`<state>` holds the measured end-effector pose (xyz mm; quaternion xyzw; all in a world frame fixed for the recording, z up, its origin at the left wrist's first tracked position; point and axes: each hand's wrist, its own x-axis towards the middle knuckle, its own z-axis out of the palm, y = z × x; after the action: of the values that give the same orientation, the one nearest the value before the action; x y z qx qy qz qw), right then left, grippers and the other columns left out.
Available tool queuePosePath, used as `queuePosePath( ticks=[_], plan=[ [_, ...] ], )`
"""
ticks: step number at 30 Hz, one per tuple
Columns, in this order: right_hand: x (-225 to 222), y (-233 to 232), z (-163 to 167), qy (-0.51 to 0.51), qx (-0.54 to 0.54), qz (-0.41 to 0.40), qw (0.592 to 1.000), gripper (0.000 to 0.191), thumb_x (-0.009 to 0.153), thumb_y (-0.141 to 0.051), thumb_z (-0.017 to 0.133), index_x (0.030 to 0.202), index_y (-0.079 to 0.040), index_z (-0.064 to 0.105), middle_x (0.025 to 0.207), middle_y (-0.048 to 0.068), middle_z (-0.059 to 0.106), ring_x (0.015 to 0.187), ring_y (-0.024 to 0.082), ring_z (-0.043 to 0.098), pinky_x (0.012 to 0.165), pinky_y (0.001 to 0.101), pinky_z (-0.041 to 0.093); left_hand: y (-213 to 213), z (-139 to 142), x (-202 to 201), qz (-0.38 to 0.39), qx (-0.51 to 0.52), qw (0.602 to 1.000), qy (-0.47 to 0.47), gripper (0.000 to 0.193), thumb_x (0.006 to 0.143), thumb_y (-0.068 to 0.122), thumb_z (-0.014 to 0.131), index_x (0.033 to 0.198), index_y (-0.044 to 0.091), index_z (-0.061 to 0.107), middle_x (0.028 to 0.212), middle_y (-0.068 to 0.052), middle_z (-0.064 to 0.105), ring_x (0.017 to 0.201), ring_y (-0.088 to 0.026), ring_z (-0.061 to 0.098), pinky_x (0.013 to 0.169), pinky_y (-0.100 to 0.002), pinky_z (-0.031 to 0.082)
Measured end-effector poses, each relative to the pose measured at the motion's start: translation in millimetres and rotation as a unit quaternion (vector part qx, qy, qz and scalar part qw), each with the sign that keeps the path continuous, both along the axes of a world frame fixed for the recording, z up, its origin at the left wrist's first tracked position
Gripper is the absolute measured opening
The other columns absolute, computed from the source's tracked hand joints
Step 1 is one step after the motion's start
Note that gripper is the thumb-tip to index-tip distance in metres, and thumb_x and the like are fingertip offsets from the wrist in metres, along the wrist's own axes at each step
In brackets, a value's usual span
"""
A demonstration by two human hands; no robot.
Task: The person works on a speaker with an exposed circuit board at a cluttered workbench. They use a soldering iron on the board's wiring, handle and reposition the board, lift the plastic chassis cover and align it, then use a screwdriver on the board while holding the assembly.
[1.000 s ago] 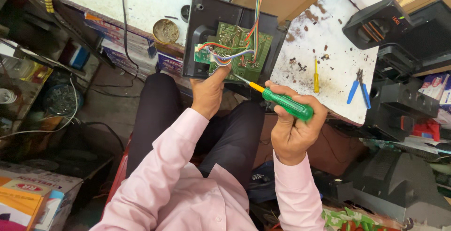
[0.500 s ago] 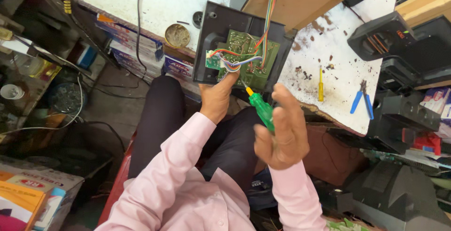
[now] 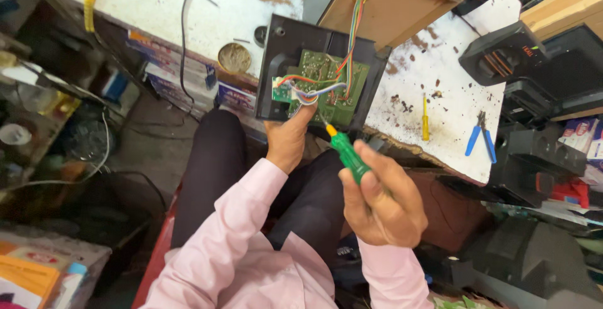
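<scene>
The right hand (image 3: 383,199) now turns the green screwdriver (image 3: 344,155) from lying flat to pointing up, and its tip sits much closer to the green board (image 3: 323,73) than before.

Stained white workbench (image 3: 440,64): yellow screwdriver (image 3: 425,118), blue pliers (image 3: 480,136).

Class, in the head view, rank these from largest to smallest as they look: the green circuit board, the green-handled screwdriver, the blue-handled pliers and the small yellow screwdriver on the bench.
1. Green circuit board
2. Green-handled screwdriver, though it is nearer the camera and partly hidden in the right hand
3. Blue-handled pliers and small yellow screwdriver look much alike, so unranked.
</scene>
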<state>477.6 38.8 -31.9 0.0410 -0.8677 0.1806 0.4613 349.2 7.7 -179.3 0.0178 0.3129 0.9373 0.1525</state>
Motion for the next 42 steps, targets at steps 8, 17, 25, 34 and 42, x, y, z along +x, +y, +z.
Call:
queuePosePath(
  ticks=[8,17,25,34,42],
  plan=[
    [0,1,1,-0.014,-0.023,0.025,0.999,0.044,0.084,0.004,0.077,0.119,-0.007,0.052,0.118,0.022,0.061,0.107,0.039,0.072,0.083,0.0479,0.066,-2,5,0,-0.025,-0.051,0.997,-0.053,0.028,0.091,-0.003,0.077,0.114,0.009,0.066,0.097,0.003,0.064,0.074,-0.005,0.054,0.057,-0.021,0.038],
    [4,5,-6,-0.008,-0.022,0.009,1.000,0.042,0.084,0.003,0.078,0.116,-0.006,0.052,0.117,0.022,0.058,0.110,0.040,0.071,0.084,0.0496,0.067,0,-2,2,-0.026,-0.039,0.997,-0.058,0.028,0.089,-0.004,0.077,0.112,0.009,0.067,0.098,0.004,0.065,0.078,-0.005,0.057,0.061,-0.021,0.042],
    [4,8,-5,-0.031,-0.038,0.034,0.998,0.041,0.088,0.007,0.074,0.119,-0.007,0.052,0.126,0.023,0.059,0.115,0.043,0.069,0.090,0.0549,0.068,1,-5,1,0.000,-0.027,1.000,0.005,0.029,0.092,-0.006,0.075,0.117,0.006,0.067,0.108,0.001,0.067,0.097,-0.008,0.063,0.083,-0.025,0.051],
    [4,9,-11,-0.023,-0.049,0.024,0.998,0.047,0.091,0.002,0.084,0.124,-0.012,0.053,0.133,0.017,0.059,0.112,0.038,0.071,0.091,0.0502,0.067,2,-6,-2,-0.003,-0.049,0.999,-0.014,0.036,0.085,-0.008,0.077,0.117,0.007,0.067,0.109,0.000,0.070,0.097,-0.011,0.067,0.084,-0.028,0.056],
    [7,12,-13,-0.016,-0.035,0.032,0.999,0.047,0.091,-0.001,0.086,0.125,-0.010,0.054,0.129,0.014,0.062,0.103,0.034,0.072,0.089,0.0458,0.064,-1,-10,0,-0.032,-0.038,0.998,-0.041,0.030,0.089,-0.006,0.078,0.115,0.006,0.069,0.103,0.001,0.068,0.087,-0.009,0.061,0.070,-0.024,0.047]
  ],
)
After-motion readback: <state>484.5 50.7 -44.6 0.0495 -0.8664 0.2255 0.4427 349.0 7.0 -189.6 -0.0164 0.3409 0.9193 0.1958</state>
